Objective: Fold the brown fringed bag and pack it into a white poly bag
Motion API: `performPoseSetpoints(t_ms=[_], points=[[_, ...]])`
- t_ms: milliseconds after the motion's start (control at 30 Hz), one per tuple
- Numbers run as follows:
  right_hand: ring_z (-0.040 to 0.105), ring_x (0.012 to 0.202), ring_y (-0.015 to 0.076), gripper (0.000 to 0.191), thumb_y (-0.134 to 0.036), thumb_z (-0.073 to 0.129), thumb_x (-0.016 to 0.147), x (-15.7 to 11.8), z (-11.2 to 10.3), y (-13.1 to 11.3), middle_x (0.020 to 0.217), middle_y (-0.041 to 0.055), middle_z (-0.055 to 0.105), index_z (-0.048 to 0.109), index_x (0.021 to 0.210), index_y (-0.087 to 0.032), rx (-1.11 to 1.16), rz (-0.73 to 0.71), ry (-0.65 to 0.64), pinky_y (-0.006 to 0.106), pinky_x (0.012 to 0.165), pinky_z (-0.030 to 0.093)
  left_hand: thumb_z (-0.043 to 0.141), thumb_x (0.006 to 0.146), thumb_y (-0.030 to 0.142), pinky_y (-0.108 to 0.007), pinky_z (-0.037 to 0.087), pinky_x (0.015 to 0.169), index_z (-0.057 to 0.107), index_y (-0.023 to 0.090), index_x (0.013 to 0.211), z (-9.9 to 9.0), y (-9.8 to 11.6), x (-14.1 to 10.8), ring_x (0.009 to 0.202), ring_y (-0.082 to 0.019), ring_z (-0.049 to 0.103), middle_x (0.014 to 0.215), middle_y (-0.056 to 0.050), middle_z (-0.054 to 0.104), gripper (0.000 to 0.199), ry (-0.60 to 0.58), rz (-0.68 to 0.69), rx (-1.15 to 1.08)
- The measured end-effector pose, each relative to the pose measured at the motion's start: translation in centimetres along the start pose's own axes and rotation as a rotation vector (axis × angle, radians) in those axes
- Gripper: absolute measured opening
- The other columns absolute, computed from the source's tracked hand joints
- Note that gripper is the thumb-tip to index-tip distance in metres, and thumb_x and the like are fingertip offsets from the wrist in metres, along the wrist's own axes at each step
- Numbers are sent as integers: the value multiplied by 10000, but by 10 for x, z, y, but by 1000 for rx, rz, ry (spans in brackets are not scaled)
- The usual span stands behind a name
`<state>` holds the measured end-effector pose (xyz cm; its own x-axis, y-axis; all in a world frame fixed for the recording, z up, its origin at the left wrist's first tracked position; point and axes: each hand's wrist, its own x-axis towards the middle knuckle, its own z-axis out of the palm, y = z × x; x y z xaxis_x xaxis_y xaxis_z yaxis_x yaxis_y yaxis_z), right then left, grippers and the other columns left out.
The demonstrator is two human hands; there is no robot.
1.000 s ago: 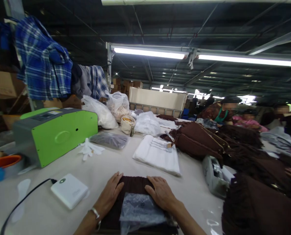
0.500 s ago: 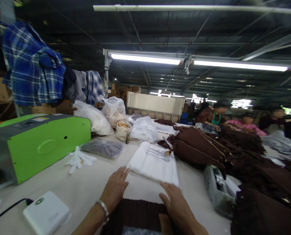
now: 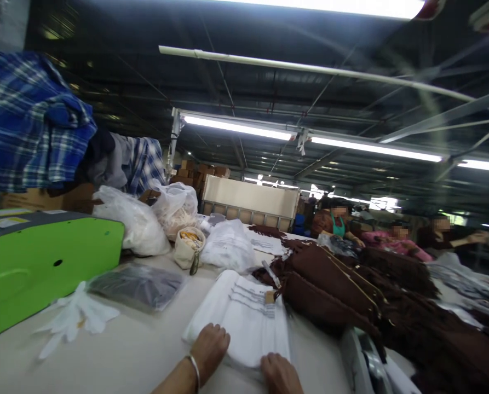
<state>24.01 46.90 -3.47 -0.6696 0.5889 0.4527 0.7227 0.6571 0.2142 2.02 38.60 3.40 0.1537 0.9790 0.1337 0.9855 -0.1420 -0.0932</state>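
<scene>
A stack of flat white plastic bags (image 3: 244, 312) with printed dark lines lies on the table in front of me. My left hand (image 3: 210, 350), with a bracelet at the wrist, is closed at the near left edge of the stack, fingers curled over the plastic. At the near right corner my right hand (image 3: 280, 372) also has its fingers curled down onto the bag edge. Both thumbs are mostly hidden. A small brown tag (image 3: 270, 297) rests on the printed part of the stack.
Brown garments (image 3: 330, 290) are heaped on the right, beside a tape dispenser (image 3: 369, 361). A green machine (image 3: 55, 268), white gloves (image 3: 80, 317) and a bagged grey item (image 3: 139, 284) are on the left. A small cloth pouch (image 3: 189, 246) stands farther back. Co-workers sit at far right.
Both hands have moved forward onto the near edge of the white bags, and their fingers have curled. The view has tilted up, so the brown garment near me has left the picture.
</scene>
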Motion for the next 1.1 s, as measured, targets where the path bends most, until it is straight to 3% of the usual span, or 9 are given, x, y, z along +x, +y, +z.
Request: performPoseSetpoints(t_ms=[100,200,300,367,500,633,833,1000,1100], points=[[681,692,188,300,49,543,695,10,-15,1,741,-2,713,659,742,-224,41,40,-13,234,557,446,423,883,38,-464,479,871,626,127,986,-12,-4,-5,972,-274,629,1000,-124,681,244,16,-9,0],[667,736,174,257,13,604,680,15,-27,4,773,-21,706,637,754,-231,89,90,-5,228,587,415,571,854,159,-451,473,880,611,150,1038,-17,-3,-10,984,-275,613,1052,-99,669,189,38,-39,-23],[649,761,163,251,-11,650,670,15,-35,6,815,-28,701,633,782,-234,116,127,1,230,629,411,696,785,308,-426,425,971,523,199,1240,-9,2,-5,1131,-273,550,1246,-87,602,498,105,-4,-141],[643,783,160,289,-1,648,673,15,-37,5,850,-28,702,645,832,-243,118,136,-2,233,663,415,657,824,316,-422,359,1049,443,218,1336,1,9,5,1257,-262,464,1358,-89,533,563,119,58,-194],[647,832,195,274,18,564,739,20,-39,3,849,26,710,686,751,-227,83,123,-35,272,698,424,466,910,157,-451,393,997,631,158,1072,14,26,31,1133,-259,566,1128,-121,665,231,29,81,-158],[648,865,230,297,34,517,739,28,-43,3,844,74,710,695,674,-195,76,157,-69,316,709,434,376,891,57,-466,439,881,640,102,973,7,38,45,977,-275,626,993,-170,679,280,38,18,-146],[639,899,240,266,-17,665,590,29,-52,10,946,59,700,687,779,-202,162,260,-123,331,780,448,575,841,198,-450,413,914,613,132,1021,-11,35,43,1014,-281,607,1046,-136,669,195,32,-30,-177],[620,964,238,266,-173,658,646,28,-100,15,997,63,686,655,909,-215,589,317,-131,340,863,453,728,734,403,-328,468,766,643,208,880,-13,20,30,899,-245,646,944,-35,705,258,-23,-45,-263],[622,1026,252,528,-452,624,742,16,-151,12,1122,91,673,556,1223,-246,1084,240,-88,368,882,480,695,761,343,-278,473,722,637,235,913,-8,14,26,867,-201,647,928,8,706,196,-15,-44,-308]])
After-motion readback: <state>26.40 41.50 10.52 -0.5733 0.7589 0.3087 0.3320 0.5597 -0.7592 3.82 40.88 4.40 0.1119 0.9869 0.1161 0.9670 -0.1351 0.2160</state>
